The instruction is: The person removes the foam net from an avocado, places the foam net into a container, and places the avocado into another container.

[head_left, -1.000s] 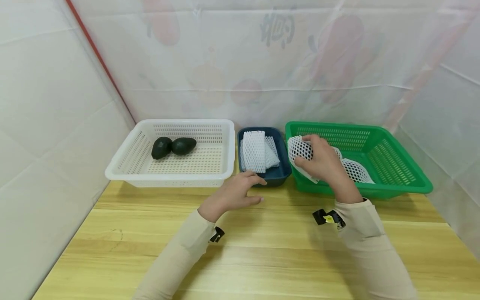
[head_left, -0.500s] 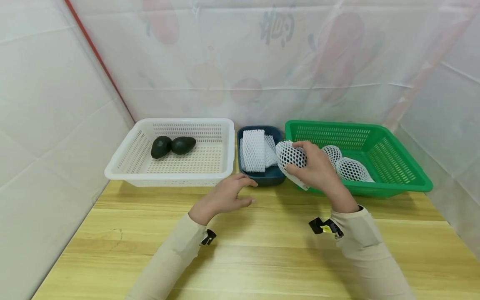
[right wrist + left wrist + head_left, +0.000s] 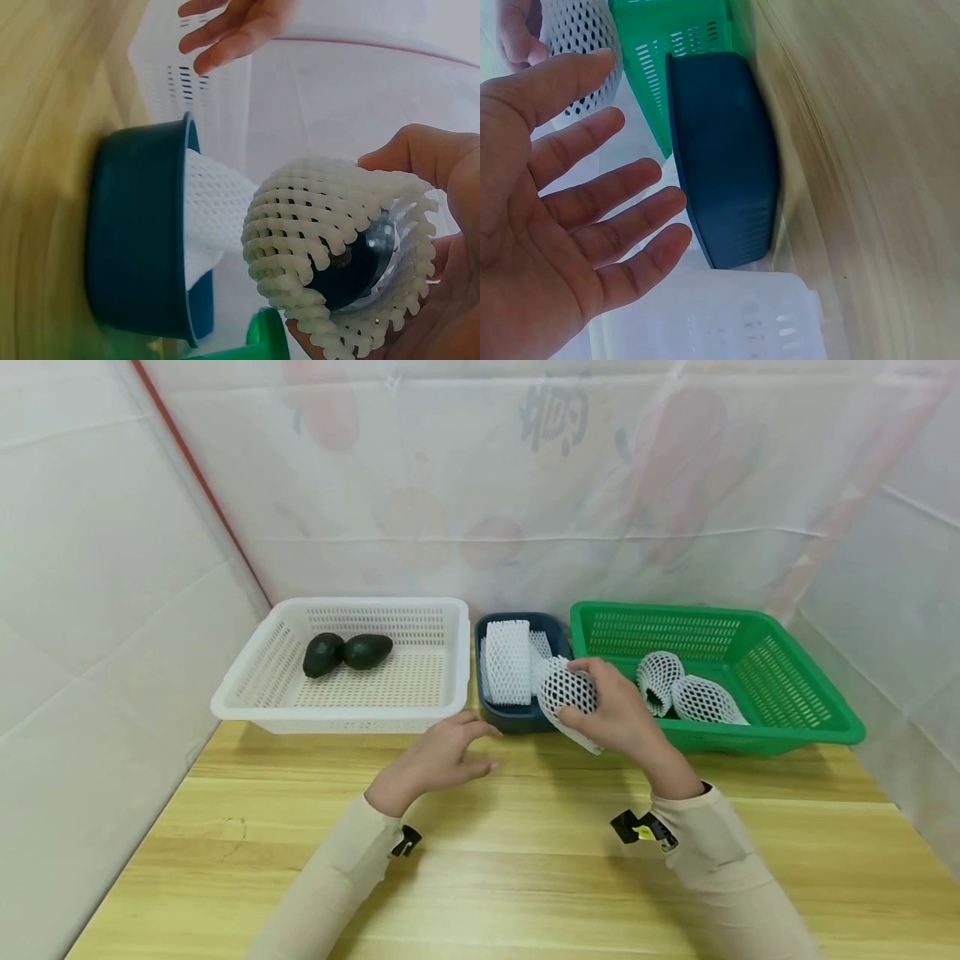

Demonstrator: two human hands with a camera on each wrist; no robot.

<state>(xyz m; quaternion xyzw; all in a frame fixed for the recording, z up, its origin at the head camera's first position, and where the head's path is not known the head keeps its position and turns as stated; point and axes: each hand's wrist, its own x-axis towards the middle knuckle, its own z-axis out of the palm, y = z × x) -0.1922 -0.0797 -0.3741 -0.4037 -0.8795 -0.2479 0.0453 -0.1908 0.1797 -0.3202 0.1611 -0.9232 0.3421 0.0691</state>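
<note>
My right hand [image 3: 613, 714] grips an avocado [image 3: 352, 274] wrapped in a white foam net sleeve [image 3: 566, 687]. In the right wrist view the dark fruit shows through the sleeve's open end. Fingers and thumb lie on either side of the bundle, which overlaps the right front of the small dark blue bin [image 3: 517, 720]. Folded white foam nets [image 3: 507, 662] lie inside that bin. My left hand [image 3: 433, 758] hovers over the table before the white basket's right corner and the bin, holding nothing. Its fingers are spread and slightly bent in the left wrist view.
On the left, a white basket [image 3: 341, 714] contains two dark avocados [image 3: 367, 652] lying against each other. At right, a green basket [image 3: 813, 727] holds two net-sleeved pieces [image 3: 707, 700]. White sheeting [image 3: 450, 485] rises behind the wooden table [image 3: 525, 885].
The right hand has carried the netted avocado left and nearer to me, from over the green basket to the bin's right front. The left hand has drawn back slightly left.
</note>
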